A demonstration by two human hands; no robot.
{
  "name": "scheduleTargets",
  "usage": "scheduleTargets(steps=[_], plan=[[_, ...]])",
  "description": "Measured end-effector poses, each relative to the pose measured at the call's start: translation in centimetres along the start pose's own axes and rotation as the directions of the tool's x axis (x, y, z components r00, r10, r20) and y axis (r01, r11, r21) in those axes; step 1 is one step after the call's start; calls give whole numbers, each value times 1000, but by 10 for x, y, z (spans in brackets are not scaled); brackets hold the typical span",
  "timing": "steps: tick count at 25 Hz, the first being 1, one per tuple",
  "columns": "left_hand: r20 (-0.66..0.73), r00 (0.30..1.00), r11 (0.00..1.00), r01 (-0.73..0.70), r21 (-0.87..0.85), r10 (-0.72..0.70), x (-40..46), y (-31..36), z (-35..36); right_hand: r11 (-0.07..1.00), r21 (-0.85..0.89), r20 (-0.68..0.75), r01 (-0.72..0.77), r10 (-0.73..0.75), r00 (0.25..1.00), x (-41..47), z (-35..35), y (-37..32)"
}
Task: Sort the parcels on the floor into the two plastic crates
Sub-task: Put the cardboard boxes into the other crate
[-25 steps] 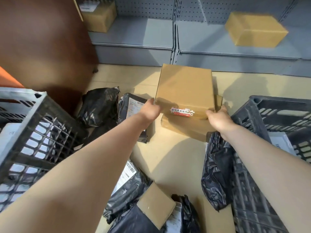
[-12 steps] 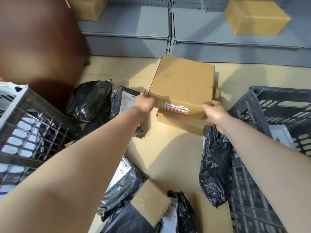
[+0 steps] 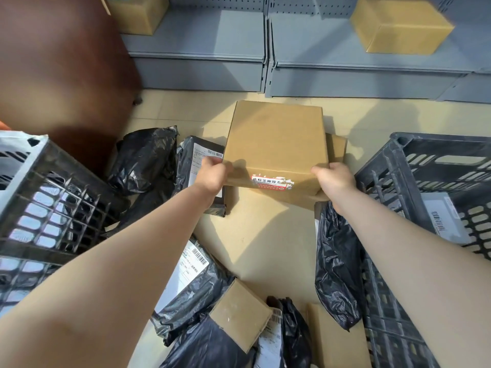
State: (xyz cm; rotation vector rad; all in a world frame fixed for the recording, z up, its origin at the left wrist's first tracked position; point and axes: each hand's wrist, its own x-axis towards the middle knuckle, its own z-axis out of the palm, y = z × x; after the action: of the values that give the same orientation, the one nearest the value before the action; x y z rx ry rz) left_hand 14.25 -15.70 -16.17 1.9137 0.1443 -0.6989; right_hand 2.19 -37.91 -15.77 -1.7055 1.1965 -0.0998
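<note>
A square cardboard box (image 3: 276, 142) with a torn red-and-white sticker on its near side is held in the middle of the view. My left hand (image 3: 212, 176) grips its near left corner and my right hand (image 3: 334, 179) grips its near right corner. It sits over a flatter cardboard parcel (image 3: 336, 150) on the floor; whether they touch is unclear. One dark plastic crate (image 3: 53, 208) stands at the left, a second crate (image 3: 398, 166) at the right with a labelled parcel (image 3: 443, 221) inside.
Black bag parcels (image 3: 143, 160) lie left of the box, several more bags and a small carton (image 3: 239, 314) lie near my feet. One black bag (image 3: 337, 261) hangs against the right crate. Grey shelving (image 3: 265, 59) with cartons runs behind; a brown cabinet (image 3: 58, 65) stands at the left.
Both hands keep their grip on the box; it has risen slightly and come a little toward me, showing more of the flat parcel beneath it.
</note>
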Motion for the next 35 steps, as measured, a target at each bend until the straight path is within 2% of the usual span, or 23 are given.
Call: scheduleTargets(steps=[3,6,9,14,18,22,26,32,35], plan=[[18,996,996,-83,-40,84,-10,9,-9,987,111,-71,120,-113,991,-15,-2,-10],[10,988,980,-153,-130,156,-25,20,-23,954,210,-18,214,-215,977,-33,-7,-24],[-24,979,947,-204,-249,204,-37,24,-37,907,364,54,212,-248,967,-48,-10,-31],[5,971,937,-231,-262,241,-62,23,-58,870,473,107,139,-213,971,-79,-22,-35],[-64,968,912,-252,-325,244,-85,31,-69,891,445,126,89,-161,979,-102,-24,-43],[-58,965,877,-256,-406,255,-104,35,-81,912,393,103,114,-167,981,-118,-28,-43],[-79,970,889,-241,-389,228,-115,26,-93,916,336,132,218,-275,952,-133,-38,-36],[-22,965,916,-257,-307,263,-124,27,-92,904,365,193,222,-307,932,-133,-40,-27],[111,940,925,-288,-248,322,-123,28,-93,927,298,154,227,-282,947,-124,-37,-15]])
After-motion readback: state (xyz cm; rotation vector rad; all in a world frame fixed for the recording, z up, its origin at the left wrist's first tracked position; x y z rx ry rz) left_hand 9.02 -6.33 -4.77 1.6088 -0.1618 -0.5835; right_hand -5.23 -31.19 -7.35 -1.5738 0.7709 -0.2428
